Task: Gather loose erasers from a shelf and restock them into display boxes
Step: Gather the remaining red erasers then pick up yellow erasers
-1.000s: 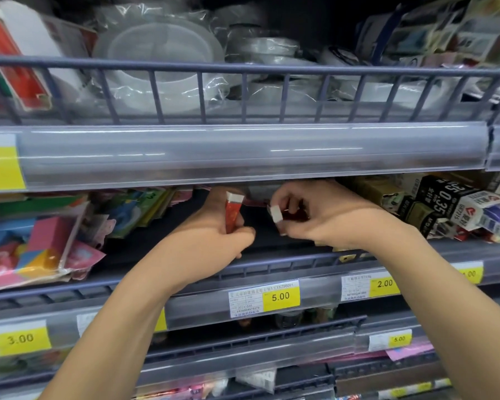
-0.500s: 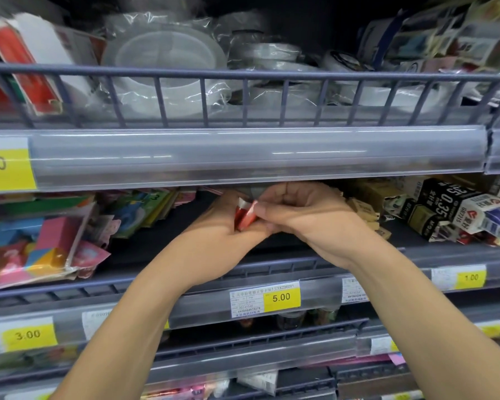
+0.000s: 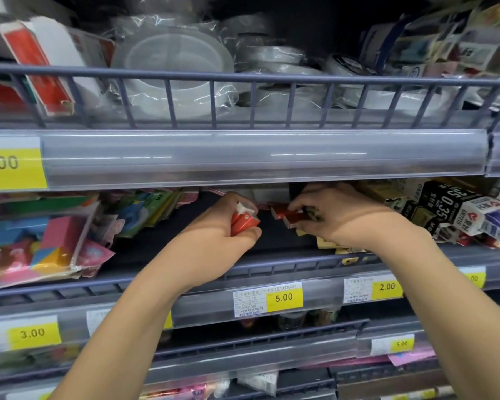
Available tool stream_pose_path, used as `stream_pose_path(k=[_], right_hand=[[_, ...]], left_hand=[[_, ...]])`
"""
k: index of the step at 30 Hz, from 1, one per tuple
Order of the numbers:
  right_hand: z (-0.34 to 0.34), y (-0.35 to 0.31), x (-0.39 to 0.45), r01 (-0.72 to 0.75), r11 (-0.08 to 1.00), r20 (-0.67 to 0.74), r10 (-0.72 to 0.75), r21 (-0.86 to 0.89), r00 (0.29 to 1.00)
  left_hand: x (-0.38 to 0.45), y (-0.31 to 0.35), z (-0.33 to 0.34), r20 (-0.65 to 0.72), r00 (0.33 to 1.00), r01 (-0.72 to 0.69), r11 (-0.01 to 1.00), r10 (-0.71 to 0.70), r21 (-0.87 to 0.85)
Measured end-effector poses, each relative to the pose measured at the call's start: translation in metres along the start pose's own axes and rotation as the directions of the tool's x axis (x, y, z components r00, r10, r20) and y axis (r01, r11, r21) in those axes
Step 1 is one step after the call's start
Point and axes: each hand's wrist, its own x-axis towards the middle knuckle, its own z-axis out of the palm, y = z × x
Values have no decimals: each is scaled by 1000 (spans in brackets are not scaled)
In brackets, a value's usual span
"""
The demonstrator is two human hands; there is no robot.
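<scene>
My left hand point(image 3: 214, 241) is closed around a small bunch of red-sleeved erasers point(image 3: 243, 220) with white ends, held upright over the dark middle shelf point(image 3: 277, 235). To its right, my right hand point(image 3: 347, 217) pinches two more red erasers point(image 3: 292, 216) lying on their sides, just above the shelf floor. A few pale yellow erasers point(image 3: 329, 243) lie loose on the shelf below my right wrist. No display box is clearly in view; the back of the shelf is hidden by the shelf rail above.
A wire-railed upper shelf point(image 3: 243, 79) holds plastic-wrapped tape rolls point(image 3: 173, 73). Bagged colourful toys point(image 3: 41, 243) fill the left of the middle shelf. Black and white lead boxes point(image 3: 456, 209) crowd the right. Price rails point(image 3: 283, 298) run below.
My hands, joined half a second ago, have separated. The right hand has moved right and now pinches two more red erasers; the left keeps its bunch. The view has drifted slightly.
</scene>
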Motion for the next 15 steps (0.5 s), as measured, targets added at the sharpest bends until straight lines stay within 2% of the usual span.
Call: stream_pose_path(k=[2, 5, 15], right_hand=[[4, -1, 2, 23, 994, 61, -16, -106, 998], [10, -5, 4, 30, 984, 92, -14, -174, 996], [14, -12, 13, 89, 986, 53, -82, -143, 995]], left_hand=[[1, -1, 1, -6, 1000, 16, 1000, -16, -12], [2, -3, 1, -17, 999, 34, 999, -34, -29], [3, -7, 0, -27, 998, 52, 994, -55, -95]])
